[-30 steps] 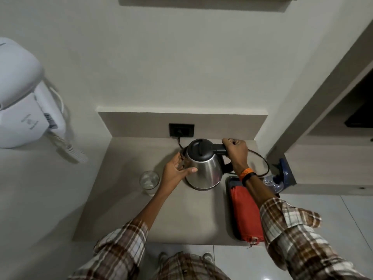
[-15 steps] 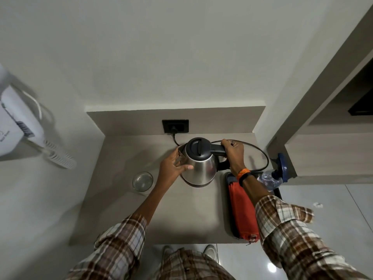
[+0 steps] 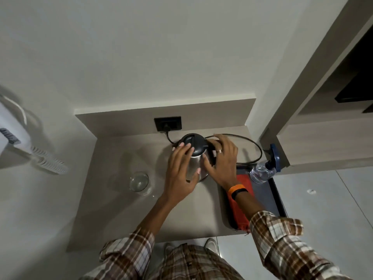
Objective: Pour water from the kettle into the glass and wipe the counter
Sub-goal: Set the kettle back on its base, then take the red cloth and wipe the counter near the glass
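A steel kettle (image 3: 193, 144) with a black lid stands upright at the back of the beige counter (image 3: 125, 209). My left hand (image 3: 178, 174) lies flat against its left side, fingers spread, fingertips at the lid's edge. My right hand (image 3: 222, 162) hovers over the handle side with fingers apart, thumb near the steel body; the handle is hidden under it. A clear glass (image 3: 139, 181) stands to the left of the kettle, apart from both hands. A red cloth (image 3: 245, 183) lies on a dark tray (image 3: 266, 193) at the right, partly under my right wrist.
A clear spray bottle (image 3: 262, 172) with a blue head lies at the tray's far end. The kettle's black cord (image 3: 252, 142) loops from the wall socket (image 3: 167, 123) behind it. A white wall-mounted hair dryer (image 3: 12, 128) with a coiled cord hangs at the left. A wall closes the right side.
My right hand has let go of the kettle's handle and spread its fingers. My left hand has slid up over the kettle's side. The view has tilted downward.
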